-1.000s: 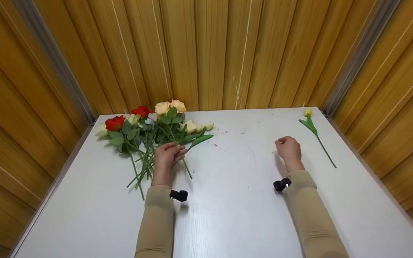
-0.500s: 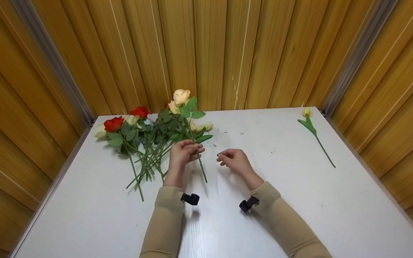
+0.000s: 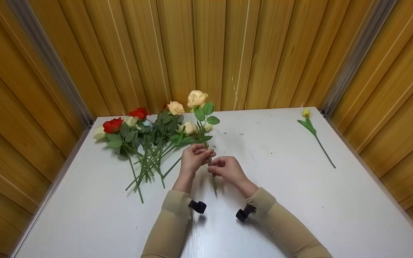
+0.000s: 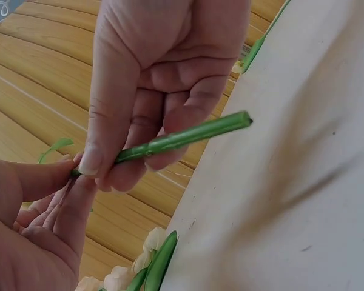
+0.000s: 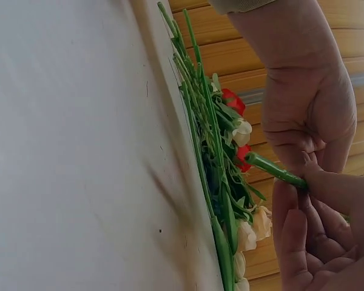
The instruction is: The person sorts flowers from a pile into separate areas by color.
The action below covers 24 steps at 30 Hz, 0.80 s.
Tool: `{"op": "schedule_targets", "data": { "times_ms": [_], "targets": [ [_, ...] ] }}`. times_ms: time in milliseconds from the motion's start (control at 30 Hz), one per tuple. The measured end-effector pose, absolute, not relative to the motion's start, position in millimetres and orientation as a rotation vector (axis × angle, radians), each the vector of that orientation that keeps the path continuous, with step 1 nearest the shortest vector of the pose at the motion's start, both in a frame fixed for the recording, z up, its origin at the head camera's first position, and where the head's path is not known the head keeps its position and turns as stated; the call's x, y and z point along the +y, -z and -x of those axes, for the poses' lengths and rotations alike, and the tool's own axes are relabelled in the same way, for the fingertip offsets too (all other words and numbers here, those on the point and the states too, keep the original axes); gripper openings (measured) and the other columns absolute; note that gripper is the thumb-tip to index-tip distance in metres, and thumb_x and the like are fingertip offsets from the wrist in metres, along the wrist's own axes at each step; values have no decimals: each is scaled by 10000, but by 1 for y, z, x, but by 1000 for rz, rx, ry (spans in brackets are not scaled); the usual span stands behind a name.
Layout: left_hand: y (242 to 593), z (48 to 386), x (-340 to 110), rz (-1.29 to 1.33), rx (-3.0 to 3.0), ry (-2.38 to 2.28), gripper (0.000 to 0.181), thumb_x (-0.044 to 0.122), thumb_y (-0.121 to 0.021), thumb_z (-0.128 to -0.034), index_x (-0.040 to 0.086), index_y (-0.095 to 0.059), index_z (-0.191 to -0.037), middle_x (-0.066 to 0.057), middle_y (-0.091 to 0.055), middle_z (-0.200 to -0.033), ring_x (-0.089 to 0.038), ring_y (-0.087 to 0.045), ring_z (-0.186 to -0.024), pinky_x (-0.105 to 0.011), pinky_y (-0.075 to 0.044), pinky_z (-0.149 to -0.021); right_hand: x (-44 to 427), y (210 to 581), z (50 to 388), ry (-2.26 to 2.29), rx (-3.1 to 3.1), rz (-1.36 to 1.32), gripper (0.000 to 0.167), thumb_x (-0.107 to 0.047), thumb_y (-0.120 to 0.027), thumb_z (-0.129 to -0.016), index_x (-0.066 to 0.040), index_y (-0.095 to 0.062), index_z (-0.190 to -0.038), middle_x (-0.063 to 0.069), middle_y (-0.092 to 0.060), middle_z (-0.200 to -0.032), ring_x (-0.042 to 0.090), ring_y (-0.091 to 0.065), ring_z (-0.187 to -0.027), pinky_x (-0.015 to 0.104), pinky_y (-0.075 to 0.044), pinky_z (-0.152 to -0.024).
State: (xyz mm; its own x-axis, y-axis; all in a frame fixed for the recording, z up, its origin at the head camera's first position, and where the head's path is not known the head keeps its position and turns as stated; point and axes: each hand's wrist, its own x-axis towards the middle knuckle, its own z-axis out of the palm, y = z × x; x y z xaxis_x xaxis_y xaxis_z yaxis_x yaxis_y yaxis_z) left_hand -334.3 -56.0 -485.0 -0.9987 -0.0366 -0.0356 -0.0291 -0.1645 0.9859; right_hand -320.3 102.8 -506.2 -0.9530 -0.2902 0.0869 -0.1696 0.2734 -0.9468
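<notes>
By the white table [image 3: 84, 215], a flower pile [image 3: 152, 134] is being supported toward nine o'clock. Near the head view's centre, a peach rose [image 3: 199, 114] is being held above the table, its long axis running from just before twelve (bloom) to just before six (stem end). The rose's stem [image 4: 194, 134] is being pinched between thumb and fingers of the left hand [image 3: 194, 157] and, lower, of the right hand [image 3: 229, 170].

Glossy plastic-looking stem [image 4: 197, 134], smooth tabletop [image 3: 260, 147]; wood-grained wall [image 3: 210, 53]
</notes>
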Motion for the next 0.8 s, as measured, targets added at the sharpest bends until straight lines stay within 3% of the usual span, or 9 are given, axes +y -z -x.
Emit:
{"op": "schedule_targets", "data": {
  "times_ms": [300,600,800],
  "targets": [
    [489,341,-79,-218,-2365,1899,275,100,-702,-976,-18,-691,-1224,-188,-755,-1093,-259,-749,-985,-359,-617,-839,118,501,333,1816,2461,350,184,-57,-747,-927,87,-743,-1041,148,-784,-918,63,-673,-686,453,-632,-765],
    [505,340,-115,-322,-2640,1280,295,44,-640,-995,-63,-657,-1270,-246,-685,-1253,-394,-652,-1184,-495,-553,-968,165,496,360,1769,2644,71,178,-100,-752,-936,5,-767,-1078,103,-736,-939,93,-655,-702,312,-599,-706],
    [515,341,-124,-311,-2775,975,247,-10,-684,-921,-85,-709,-1155,-272,-720,-1140,-433,-694,-1075,-517,-580,-912,210,498,375,1699,2790,-93,219,-137,-728,-962,8,-755,-1123,154,-723,-1004,132,-660,-759,203,-527,-654]
  ]
}}
